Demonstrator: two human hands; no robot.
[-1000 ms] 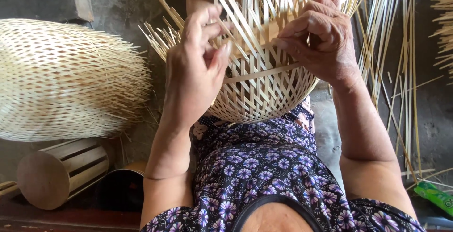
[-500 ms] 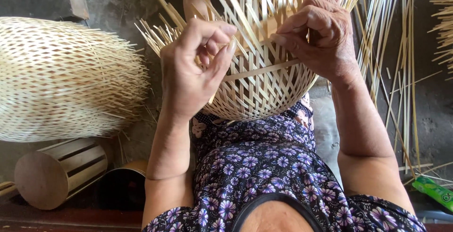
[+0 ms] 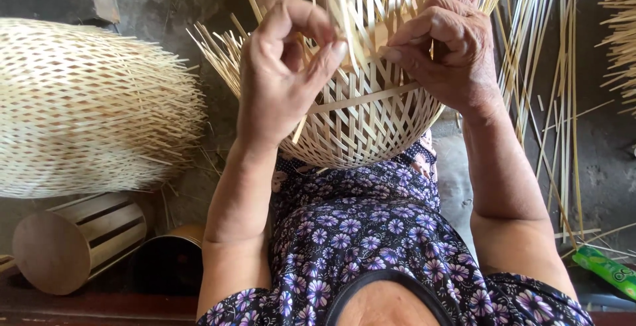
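Half-woven bamboo basket (image 3: 361, 124), rounded bottom toward lap, both hands' fingers (image 3: 424, 31) pinching upright strips (image 3: 371, 8).

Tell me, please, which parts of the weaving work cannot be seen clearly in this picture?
- Head view: the top of the half-woven basket is cut off by the upper edge.
- The strip ends under the left hand and right hand are hidden by the fingers.
- The upright strips near the top are blurred.
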